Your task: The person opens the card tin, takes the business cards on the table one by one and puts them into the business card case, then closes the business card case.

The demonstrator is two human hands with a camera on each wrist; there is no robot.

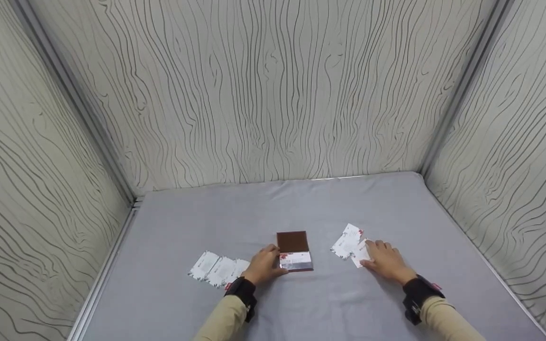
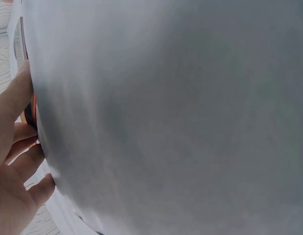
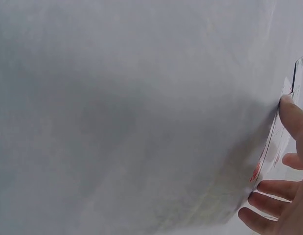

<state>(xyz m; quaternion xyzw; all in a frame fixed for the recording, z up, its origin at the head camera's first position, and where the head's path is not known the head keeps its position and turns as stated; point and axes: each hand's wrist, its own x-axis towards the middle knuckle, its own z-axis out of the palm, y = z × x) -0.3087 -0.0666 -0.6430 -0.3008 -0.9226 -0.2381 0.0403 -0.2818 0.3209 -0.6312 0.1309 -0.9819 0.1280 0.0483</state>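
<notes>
In the head view a brown card holder lies unfolded on the grey cloth, with a white card with a red pattern in its lower half. My left hand grips the holder's left edge, thumb at the bottom corner and fingers higher up. To the right, my right hand pinches a white business card between thumb and fingers, low over the cloth. The right wrist view shows the thumb at one end of this card and fingertips near its other end. Another printed card lies just left of it.
Several white cards overlap in a row left of my left hand, partly covered by it. Grey cloth with slight wrinkles covers the table. Wood-grain patterned walls stand behind and on both sides.
</notes>
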